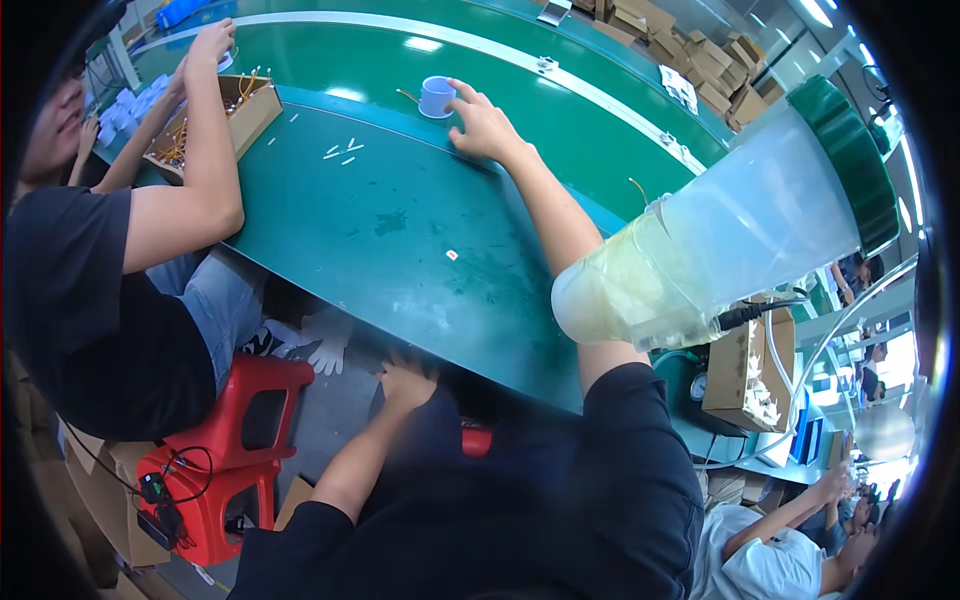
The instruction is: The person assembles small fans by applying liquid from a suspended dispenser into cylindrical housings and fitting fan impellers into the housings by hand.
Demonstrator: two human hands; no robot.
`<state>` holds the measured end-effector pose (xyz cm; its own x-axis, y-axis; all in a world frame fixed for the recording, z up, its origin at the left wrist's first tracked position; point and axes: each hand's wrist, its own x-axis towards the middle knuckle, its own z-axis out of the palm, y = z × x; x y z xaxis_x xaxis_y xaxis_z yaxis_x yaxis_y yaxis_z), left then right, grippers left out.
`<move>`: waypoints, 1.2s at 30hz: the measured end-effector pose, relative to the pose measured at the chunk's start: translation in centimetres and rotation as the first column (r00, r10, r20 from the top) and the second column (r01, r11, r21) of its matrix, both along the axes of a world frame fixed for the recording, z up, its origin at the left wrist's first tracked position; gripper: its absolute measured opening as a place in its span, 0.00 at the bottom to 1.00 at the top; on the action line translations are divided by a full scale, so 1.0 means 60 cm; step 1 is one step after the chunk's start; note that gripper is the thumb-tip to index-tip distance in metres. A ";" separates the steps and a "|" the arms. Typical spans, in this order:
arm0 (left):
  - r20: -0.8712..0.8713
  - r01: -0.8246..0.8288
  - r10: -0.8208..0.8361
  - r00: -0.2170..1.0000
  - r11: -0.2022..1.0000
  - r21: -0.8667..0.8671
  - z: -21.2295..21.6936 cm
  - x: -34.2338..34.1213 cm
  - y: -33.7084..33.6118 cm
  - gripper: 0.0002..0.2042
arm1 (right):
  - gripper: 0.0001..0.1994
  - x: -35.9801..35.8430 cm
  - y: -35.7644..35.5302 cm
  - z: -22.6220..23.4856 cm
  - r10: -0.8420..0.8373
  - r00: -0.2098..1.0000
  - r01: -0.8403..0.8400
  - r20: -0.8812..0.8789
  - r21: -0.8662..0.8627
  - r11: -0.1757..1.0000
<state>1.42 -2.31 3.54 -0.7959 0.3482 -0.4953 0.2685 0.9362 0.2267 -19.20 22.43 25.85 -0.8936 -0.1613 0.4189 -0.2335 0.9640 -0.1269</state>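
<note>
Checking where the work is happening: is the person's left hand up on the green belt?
No, the left hand is down below the edge of the green belt, while the right hand reaches the small blue cup.

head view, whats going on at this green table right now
A person at a green work table stretches their right hand out to a small pale blue plastic cup, fingers touching its side. Their left hand rests low at the table's near edge. A co-worker's hand reaches over a brown cardboard box.

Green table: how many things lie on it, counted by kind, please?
Small pale blue cup beside the right hand: 1
Open cardboard box of yellow wires: 1
Loose white sticks: about 6
Total on the green table: about 8
</note>
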 end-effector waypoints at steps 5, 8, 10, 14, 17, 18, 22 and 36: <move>-0.015 -0.005 0.005 1.000 0.999 0.032 -0.006 -0.001 0.002 0.34 | 0.15 -0.007 0.020 -0.006 -0.009 0.998 0.012 0.062 -0.043 0.999; -0.013 -0.021 0.022 1.000 0.998 0.054 -0.004 -0.001 0.001 0.34 | 0.15 0.023 0.026 0.005 -0.037 0.999 0.035 -0.016 -0.115 0.993; -0.014 -0.047 0.048 0.999 0.998 0.036 -0.002 -0.003 -0.001 0.34 | 0.16 0.059 0.037 0.009 -0.130 0.983 0.101 -0.128 -0.211 0.972; 0.006 -0.048 0.048 0.999 0.997 0.064 0.002 -0.005 0.001 0.34 | 0.12 0.173 0.090 -0.001 -0.311 0.926 0.136 -0.215 -0.579 0.804; 0.021 -0.072 0.069 0.997 0.988 0.140 0.007 -0.009 -0.007 0.33 | 0.09 0.276 0.100 0.004 -0.306 0.885 0.152 -0.349 -0.406 0.901; 0.017 -0.104 0.103 0.995 0.974 0.199 0.013 -0.005 -0.005 0.31 | 0.07 0.320 0.099 0.014 -0.285 0.864 0.159 -0.414 -0.313 0.936; -0.210 0.154 -0.083 0.974 0.925 0.348 0.020 0.024 -0.024 0.24 | 0.04 0.466 0.027 0.060 -0.436 0.875 0.384 -0.207 -0.250 0.889; -0.225 0.278 -0.261 0.939 0.188 0.942 0.380 0.099 -0.011 0.34 | 0.09 0.623 -0.179 0.148 0.138 0.960 0.024 0.246 -0.558 0.829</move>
